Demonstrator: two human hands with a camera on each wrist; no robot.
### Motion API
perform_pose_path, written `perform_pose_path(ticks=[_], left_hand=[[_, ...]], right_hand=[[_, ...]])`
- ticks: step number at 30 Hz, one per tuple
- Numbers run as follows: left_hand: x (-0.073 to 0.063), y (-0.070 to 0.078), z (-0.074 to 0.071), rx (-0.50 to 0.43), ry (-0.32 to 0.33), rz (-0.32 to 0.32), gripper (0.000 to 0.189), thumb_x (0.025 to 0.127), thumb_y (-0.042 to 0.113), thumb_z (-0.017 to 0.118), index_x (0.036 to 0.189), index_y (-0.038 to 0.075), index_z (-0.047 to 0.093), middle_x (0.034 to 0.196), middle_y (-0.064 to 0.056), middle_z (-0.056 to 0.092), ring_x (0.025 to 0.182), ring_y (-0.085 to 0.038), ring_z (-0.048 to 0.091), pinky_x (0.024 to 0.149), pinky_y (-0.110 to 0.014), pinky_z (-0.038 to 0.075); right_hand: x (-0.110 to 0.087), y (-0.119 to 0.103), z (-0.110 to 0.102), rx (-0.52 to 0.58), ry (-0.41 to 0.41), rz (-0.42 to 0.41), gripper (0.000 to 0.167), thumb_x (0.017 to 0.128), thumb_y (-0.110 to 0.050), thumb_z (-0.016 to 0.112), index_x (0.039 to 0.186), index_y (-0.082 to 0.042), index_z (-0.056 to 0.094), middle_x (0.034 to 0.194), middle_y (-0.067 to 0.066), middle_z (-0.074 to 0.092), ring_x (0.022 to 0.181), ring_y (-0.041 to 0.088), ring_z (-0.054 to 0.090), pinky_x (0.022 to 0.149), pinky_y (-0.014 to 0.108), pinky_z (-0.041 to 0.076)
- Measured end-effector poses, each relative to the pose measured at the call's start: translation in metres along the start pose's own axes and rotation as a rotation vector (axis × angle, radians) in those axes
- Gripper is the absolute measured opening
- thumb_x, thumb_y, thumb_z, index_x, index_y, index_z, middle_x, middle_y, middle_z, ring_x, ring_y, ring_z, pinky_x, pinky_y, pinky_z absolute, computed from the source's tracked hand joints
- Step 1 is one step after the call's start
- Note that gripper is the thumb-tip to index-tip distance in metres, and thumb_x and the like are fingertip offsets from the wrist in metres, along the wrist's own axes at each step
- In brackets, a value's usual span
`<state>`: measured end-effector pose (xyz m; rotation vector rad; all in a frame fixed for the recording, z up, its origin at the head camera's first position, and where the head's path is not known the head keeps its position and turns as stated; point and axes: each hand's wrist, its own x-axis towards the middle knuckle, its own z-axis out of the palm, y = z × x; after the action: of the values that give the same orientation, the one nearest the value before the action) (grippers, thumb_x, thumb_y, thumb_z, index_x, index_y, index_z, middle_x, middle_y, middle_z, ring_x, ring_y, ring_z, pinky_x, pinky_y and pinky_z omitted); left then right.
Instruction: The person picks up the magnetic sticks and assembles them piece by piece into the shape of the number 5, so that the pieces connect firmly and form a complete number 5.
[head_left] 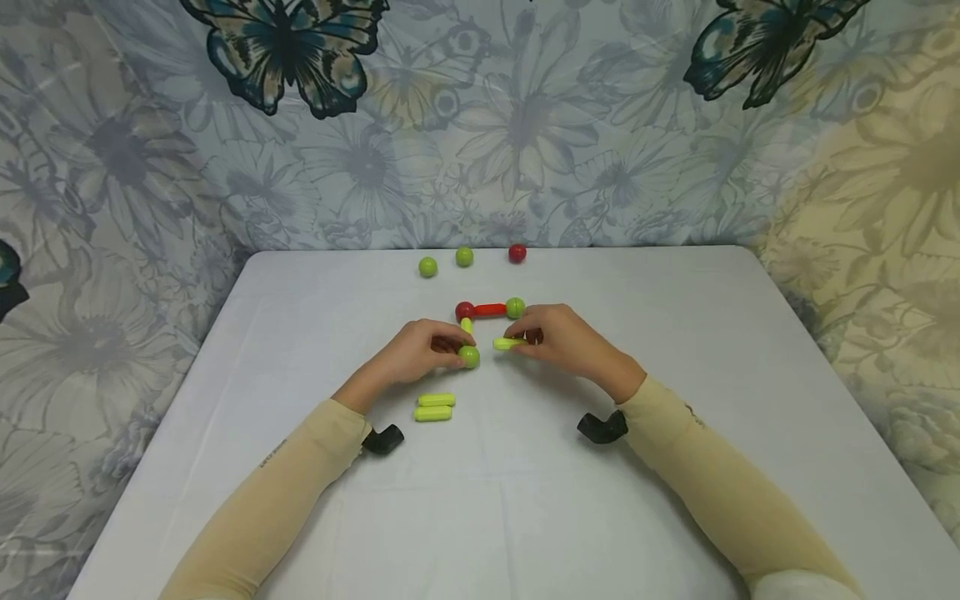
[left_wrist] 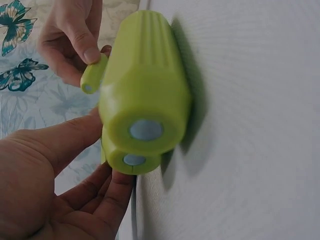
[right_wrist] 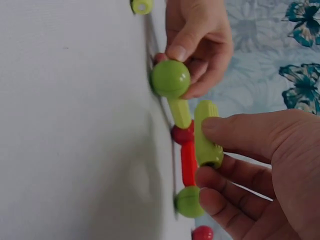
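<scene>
Pale flowered wall covering [head_left: 525, 158] with dark butterflies [head_left: 288, 54] on it, behind a white bench [head_left: 510, 508]. Mid-bench, a bent run of toy pieces, end to end: near green ball [head_left: 469, 358], short yellow-green rod [head_left: 467, 325], dark red ball [head_left: 465, 311], red rod [head_left: 491, 310], far green ball [head_left: 515, 308]. On the near green ball, left hand [head_left: 416, 348], with fingers curled and nearly closed, thumb against one side. Just across from it, right hand [head_left: 566, 337], with thumb and fingers pinching a loose yellow-green rod [head_left: 506, 343], apart from the run. Nearer, beside the left wrist, two spare rods [head_left: 435, 413] lying side by side, with round bluish-grey ends. Along the far edge, two loose green balls [head_left: 464, 257] and a loose red ball [head_left: 517, 253]. Over both forearms, beige sleeves [head_left: 712, 467].
</scene>
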<state>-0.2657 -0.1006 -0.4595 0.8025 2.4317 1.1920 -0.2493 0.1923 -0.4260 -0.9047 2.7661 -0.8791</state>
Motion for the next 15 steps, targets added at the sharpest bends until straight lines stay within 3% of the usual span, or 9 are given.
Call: perform_pose_path(ticks=[15], left_hand=[[0.002, -0.001, 0.002, 0.007, 0.007, 0.012, 0.031, 0.096, 0.012, 0.086, 0.126, 0.014, 0.08, 0.108, 0.003, 0.077, 0.099, -0.015, 0.071, 0.093, -0.035, 0.058]], right_hand=[[0.006, 0.003, 0.021, 0.002, -0.029, 0.004, 0.017, 0.095, -0.009, 0.086, 0.112, -0.011, 0.086, 0.095, -0.004, 0.071, 0.082, 0.016, 0.06, 0.072, 0.033, 0.054]])
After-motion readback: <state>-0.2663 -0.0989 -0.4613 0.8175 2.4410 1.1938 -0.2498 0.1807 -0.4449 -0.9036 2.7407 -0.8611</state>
